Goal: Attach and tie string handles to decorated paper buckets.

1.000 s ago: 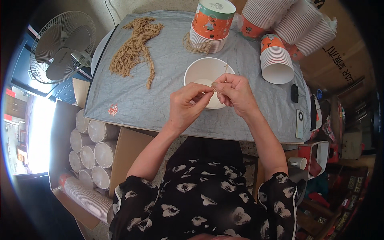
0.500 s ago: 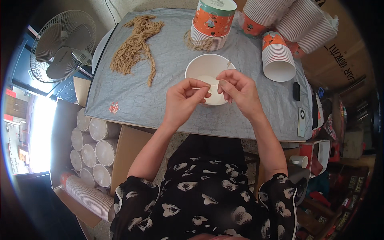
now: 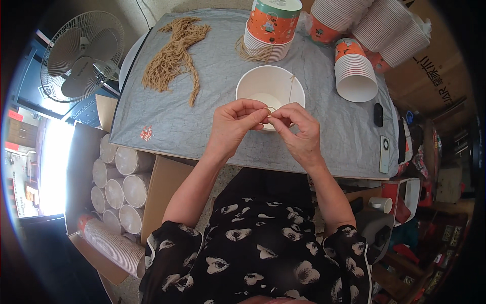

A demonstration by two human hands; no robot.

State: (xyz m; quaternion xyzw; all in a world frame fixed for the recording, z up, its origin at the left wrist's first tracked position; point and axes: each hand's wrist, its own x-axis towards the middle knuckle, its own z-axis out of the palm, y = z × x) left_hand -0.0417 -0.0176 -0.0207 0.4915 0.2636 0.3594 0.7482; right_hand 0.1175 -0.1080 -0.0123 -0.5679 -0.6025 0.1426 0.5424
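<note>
A white paper cup (image 3: pixel 263 87) stands open on the grey cloth-covered table (image 3: pixel 202 121). A thin tan string (image 3: pixel 290 87) runs from the cup's far rim down to my fingers. My left hand (image 3: pixel 233 127) and my right hand (image 3: pixel 299 133) meet at the cup's near rim, both pinching the string between thumb and fingers. A small loop of it shows between the fingertips.
A heap of tan strings (image 3: pixel 172 55) lies at the far left of the table. Stacks of orange and white cups (image 3: pixel 354 71) stand at the back. A fan (image 3: pixel 81 55) is at the left; a box of cups (image 3: pixel 119 187) sits below.
My hands came closer together and nearer to me, over the cup's near rim. The string between them went from stretched straight to a small loop.
</note>
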